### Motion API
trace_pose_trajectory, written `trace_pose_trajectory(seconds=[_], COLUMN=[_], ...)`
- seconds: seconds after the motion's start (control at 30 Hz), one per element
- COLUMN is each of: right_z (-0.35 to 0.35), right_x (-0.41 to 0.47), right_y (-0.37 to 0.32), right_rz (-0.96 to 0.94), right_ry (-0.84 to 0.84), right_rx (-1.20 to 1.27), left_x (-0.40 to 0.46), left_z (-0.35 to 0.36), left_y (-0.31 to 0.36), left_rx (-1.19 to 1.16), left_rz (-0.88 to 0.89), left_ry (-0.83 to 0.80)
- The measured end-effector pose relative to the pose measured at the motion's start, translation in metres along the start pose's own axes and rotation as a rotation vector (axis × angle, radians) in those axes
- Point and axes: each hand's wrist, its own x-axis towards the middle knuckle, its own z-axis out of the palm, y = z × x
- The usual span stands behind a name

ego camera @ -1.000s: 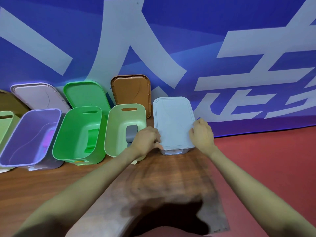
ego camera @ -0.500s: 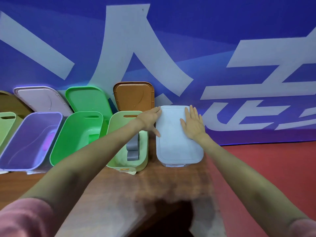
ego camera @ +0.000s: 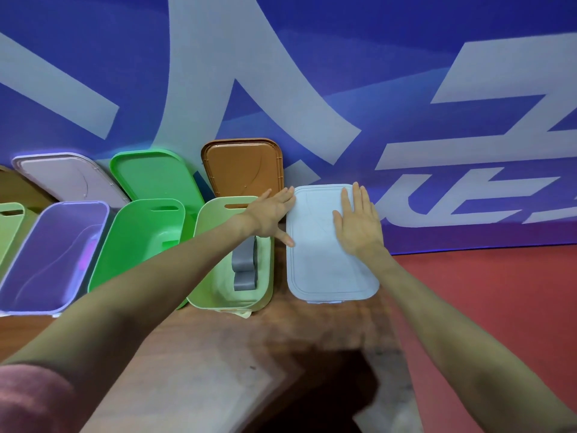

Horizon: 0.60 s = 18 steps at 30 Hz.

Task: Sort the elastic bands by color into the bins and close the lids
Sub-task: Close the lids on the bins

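Note:
A pale blue lid [ego camera: 324, 264] lies flat on top of the rightmost bin, covering it. My right hand [ego camera: 359, 223] rests palm down on the lid's far right part, fingers spread. My left hand [ego camera: 271, 214] lies flat along the lid's far left edge, thumb on the lid. Left of it stands an open light green bin [ego camera: 218, 295] with grey elastic bands [ego camera: 245, 267] inside. Further left are an open bright green bin [ego camera: 137, 242] and an open purple bin [ego camera: 53, 254] with something pink at its right wall.
Three loose lids lean against the blue banner wall behind the bins: brown [ego camera: 243, 168], bright green [ego camera: 153, 176], lilac [ego camera: 68, 179]. Another light green bin [ego camera: 9, 226] shows at the left edge. The wooden table [ego camera: 218, 354] ends at the right above a red floor [ego camera: 499, 292].
Both hands moved from the lid's near corners to its far end and opened flat on it. The view tilted down more over the bins.

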Motion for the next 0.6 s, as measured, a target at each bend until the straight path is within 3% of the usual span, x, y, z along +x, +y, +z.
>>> trace_pose_trajectory(seconds=[0.3,0.6], right_z=[-0.017,-0.043], right_x=[0.005,0.010], right_y=[-0.004,-0.033], right_rz=[0.010,0.018], right_ry=[-0.130,-0.161], right_rx=[-0.049,-0.015], left_x=[-0.002,-0.034], left_z=[-0.015,-0.005], left_y=[0.012,-0.008], left_rx=[0.046,-0.030], left_rz=[-0.075,-0.110], left_ry=[-0.088,0.157])
